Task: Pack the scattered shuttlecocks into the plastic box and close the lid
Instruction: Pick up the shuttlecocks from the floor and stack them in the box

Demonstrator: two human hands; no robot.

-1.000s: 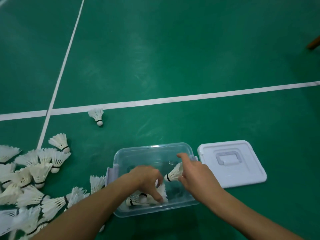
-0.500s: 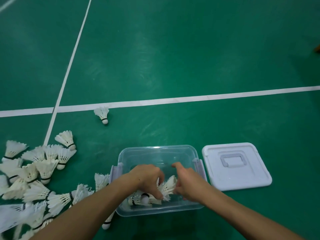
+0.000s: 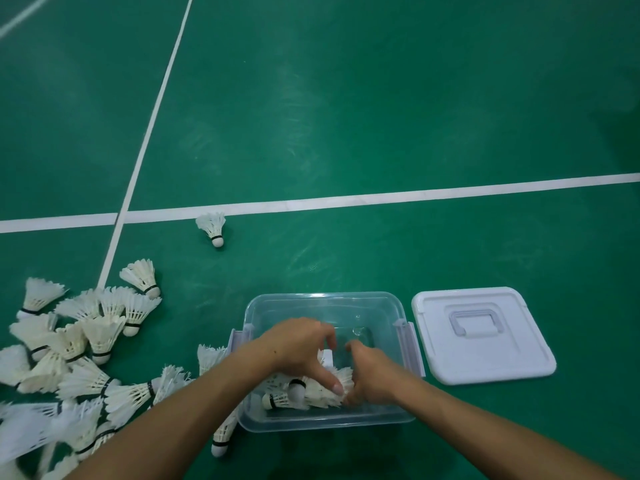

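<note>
- Both hands dropped lower into the clear plastic box (image 3: pixel 325 303) since a second ago; right hand (image 3: pixel 372 377) and left hand (image 3: pixel 299 344) fingers pinch white feather shuttlecocks (image 3: pixel 313 389).
- Barely started: big pile (image 3: pixel 79 344) left of the fingers, white square lid (image 3: pixel 485 336) off to their right.

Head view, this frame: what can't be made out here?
- Shuttlecocks in the plastic box: the left hand and right hand cover them, so their count is unclear.
- What each hand's fingers hold: hidden among the feathers.
- The shuttlecock pile on the floor: cut off by the left and bottom edges, blurred at the lower left.
- The lid: its underside and catches are unseen.
</note>
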